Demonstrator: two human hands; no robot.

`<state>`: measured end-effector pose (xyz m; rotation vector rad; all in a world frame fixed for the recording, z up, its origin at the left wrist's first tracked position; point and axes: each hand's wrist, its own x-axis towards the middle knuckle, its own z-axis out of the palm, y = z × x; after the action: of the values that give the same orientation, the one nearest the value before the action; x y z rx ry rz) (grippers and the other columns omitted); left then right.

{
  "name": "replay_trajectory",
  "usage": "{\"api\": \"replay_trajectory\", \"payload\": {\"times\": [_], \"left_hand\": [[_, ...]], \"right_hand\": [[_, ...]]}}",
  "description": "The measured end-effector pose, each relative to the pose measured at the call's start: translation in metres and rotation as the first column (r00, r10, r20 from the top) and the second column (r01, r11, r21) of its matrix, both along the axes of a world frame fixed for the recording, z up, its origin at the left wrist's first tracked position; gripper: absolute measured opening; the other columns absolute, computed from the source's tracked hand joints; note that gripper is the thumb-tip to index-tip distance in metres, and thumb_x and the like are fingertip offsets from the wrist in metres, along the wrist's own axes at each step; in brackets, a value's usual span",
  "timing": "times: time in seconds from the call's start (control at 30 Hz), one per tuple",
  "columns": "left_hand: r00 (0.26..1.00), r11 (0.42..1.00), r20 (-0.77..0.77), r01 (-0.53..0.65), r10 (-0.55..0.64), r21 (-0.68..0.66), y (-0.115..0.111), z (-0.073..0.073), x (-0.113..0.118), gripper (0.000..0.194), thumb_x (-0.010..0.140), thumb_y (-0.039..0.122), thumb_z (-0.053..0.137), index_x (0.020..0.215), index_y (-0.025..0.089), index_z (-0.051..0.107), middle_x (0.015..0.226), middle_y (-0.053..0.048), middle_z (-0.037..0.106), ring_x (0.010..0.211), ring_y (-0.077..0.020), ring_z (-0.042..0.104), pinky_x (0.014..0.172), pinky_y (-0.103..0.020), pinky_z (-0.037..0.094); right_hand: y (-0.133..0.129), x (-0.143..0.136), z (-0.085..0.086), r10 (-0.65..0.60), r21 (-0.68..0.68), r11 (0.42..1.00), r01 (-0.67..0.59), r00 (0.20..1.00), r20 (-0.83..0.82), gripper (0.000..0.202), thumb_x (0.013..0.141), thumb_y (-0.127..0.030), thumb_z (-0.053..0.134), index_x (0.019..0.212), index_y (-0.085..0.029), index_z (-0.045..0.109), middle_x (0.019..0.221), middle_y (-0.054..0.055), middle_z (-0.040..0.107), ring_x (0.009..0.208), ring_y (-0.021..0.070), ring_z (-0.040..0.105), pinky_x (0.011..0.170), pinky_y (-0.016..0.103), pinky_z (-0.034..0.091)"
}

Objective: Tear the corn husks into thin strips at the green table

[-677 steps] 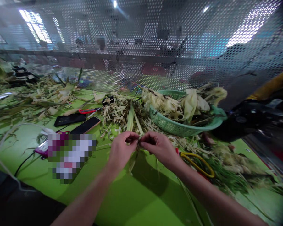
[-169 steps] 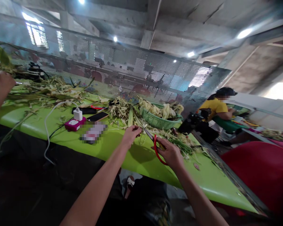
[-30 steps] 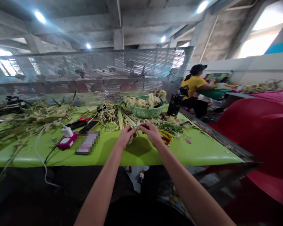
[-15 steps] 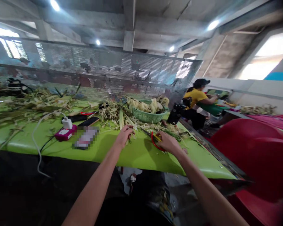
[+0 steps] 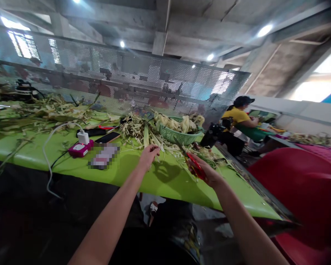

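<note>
My right hand [image 5: 205, 172] grips a pair of scissors [image 5: 196, 166] by its red handles, raised over the green table [image 5: 132, 171]. The dark blades point up and left toward the basket; I cannot tell whether they are parted. My left hand [image 5: 149, 157] is pinched closed on a small pale strip of husk [image 5: 161, 148], which pokes out past the fingertips. Just beyond that hand, dry husk scraps [image 5: 135, 129] lie in a heap. A green plastic basket [image 5: 179, 137] behind the hands holds pale, crumpled husk bundles.
Left of my hands are a blurred-out phone [image 5: 104, 156], a dark phone [image 5: 108, 137] and a magenta power socket [image 5: 79, 148] with a white charger and cable. A black bottle-like object [image 5: 209, 137] stands right of the basket. A red chair [image 5: 289, 187] is at right; a person [image 5: 238, 114] sits beyond.
My right hand has lifted the scissors from near the tabletop and turned them, blades now pointing more upward. My left hand keeps its pinch. The view has shifted slightly.
</note>
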<state>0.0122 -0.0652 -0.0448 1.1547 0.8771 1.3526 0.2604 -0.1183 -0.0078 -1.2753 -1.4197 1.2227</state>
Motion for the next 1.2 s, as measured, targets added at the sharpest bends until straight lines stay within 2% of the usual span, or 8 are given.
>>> {"api": "replay_trajectory", "payload": {"times": [0.1, 0.17, 0.23, 0.43, 0.63, 0.83, 1.2], "left_hand": [[1.0, 1.0, 0.031, -0.004, 0.005, -0.023, 0.0, 0.001, -0.001, 0.022, 0.071, 0.037, 0.065, 0.079, 0.017, 0.06, 0.061, 0.003, 0.055, 0.043, -0.0046, 0.035, 0.042, -0.019, 0.023], [0.998, 1.0, 0.056, -0.008, 0.009, -0.03, -0.001, 0.002, -0.001, 0.022, 0.071, 0.036, 0.065, 0.079, 0.017, 0.059, 0.061, 0.003, 0.054, 0.043, -0.0045, 0.035, 0.042, -0.019, 0.023], [0.997, 1.0, 0.081, -0.006, 0.008, -0.025, -0.001, 0.003, -0.002, 0.02, 0.071, 0.035, 0.064, 0.079, 0.017, 0.059, 0.06, 0.003, 0.053, 0.043, -0.0044, 0.034, 0.042, -0.019, 0.022], [0.99, 0.999, 0.141, 0.003, 0.002, -0.034, 0.002, 0.002, -0.001, 0.019, 0.07, 0.033, 0.064, 0.078, 0.017, 0.058, 0.057, 0.004, 0.053, 0.04, -0.0031, 0.031, 0.041, -0.019, 0.019], [0.989, 1.0, 0.144, 0.018, -0.017, -0.005, 0.0, 0.005, 0.0, 0.019, 0.07, 0.032, 0.064, 0.077, 0.016, 0.058, 0.057, 0.004, 0.053, 0.04, -0.0029, 0.032, 0.041, -0.02, 0.02], [0.988, 0.999, 0.148, 0.046, -0.044, -0.014, -0.001, 0.005, 0.001, 0.02, 0.069, 0.032, 0.065, 0.079, 0.016, 0.06, 0.057, 0.003, 0.053, 0.04, -0.0031, 0.033, 0.041, -0.02, 0.02], [0.989, 0.998, 0.134, 0.068, -0.067, -0.007, -0.007, 0.009, -0.002, 0.016, 0.069, 0.03, 0.063, 0.077, 0.017, 0.058, 0.057, 0.004, 0.052, 0.042, -0.0042, 0.033, 0.042, -0.021, 0.021]], "right_hand": [[-0.007, -0.011, 0.006, 0.127, 0.029, 0.991, -0.131, 0.985, 0.114, 0.047, 0.079, -0.045, 0.062, 0.121, -0.024, 0.055, 0.099, 0.004, 0.06, 0.082, 0.0179, 0.063, 0.087, 0.036, 0.048], [-0.012, -0.02, 0.011, 0.179, 0.074, 0.977, -0.2, 0.958, 0.225, 0.047, 0.08, -0.044, 0.061, 0.121, -0.023, 0.054, 0.112, 0.006, 0.057, 0.093, 0.0212, 0.061, 0.096, 0.039, 0.042], [-0.015, -0.029, 0.016, 0.202, 0.1, 0.965, -0.243, 0.93, 0.306, 0.048, 0.08, -0.044, 0.06, 0.122, -0.023, 0.051, 0.116, 0.006, 0.055, 0.098, 0.023, 0.058, 0.095, 0.04, 0.042], [-0.018, -0.048, 0.018, 0.124, 0.162, 0.956, -0.245, 0.837, 0.534, 0.047, 0.077, -0.048, 0.06, 0.116, -0.022, 0.054, 0.102, 0.005, 0.06, 0.095, 0.0254, 0.054, 0.083, 0.037, 0.043], [-0.016, -0.059, 0.01, 0.09, 0.192, 0.958, -0.214, 0.857, 0.507, 0.047, 0.079, -0.051, 0.057, 0.116, -0.022, 0.054, 0.094, 0.003, 0.061, 0.082, 0.0208, 0.055, 0.072, 0.031, 0.043], [-0.016, -0.065, 0.012, 0.094, 0.202, 0.954, -0.223, 0.858, 0.505, 0.047, 0.08, -0.051, 0.057, 0.117, -0.023, 0.054, 0.1, 0.005, 0.061, 0.091, 0.0225, 0.054, 0.078, 0.033, 0.042], [-0.01, -0.06, 0.005, 0.042, 0.249, 0.95, -0.186, 0.871, 0.49, 0.041, 0.075, -0.045, 0.064, 0.109, -0.022, 0.062, 0.082, 0.003, 0.064, 0.081, 0.0225, 0.057, 0.072, 0.032, 0.044]]}}
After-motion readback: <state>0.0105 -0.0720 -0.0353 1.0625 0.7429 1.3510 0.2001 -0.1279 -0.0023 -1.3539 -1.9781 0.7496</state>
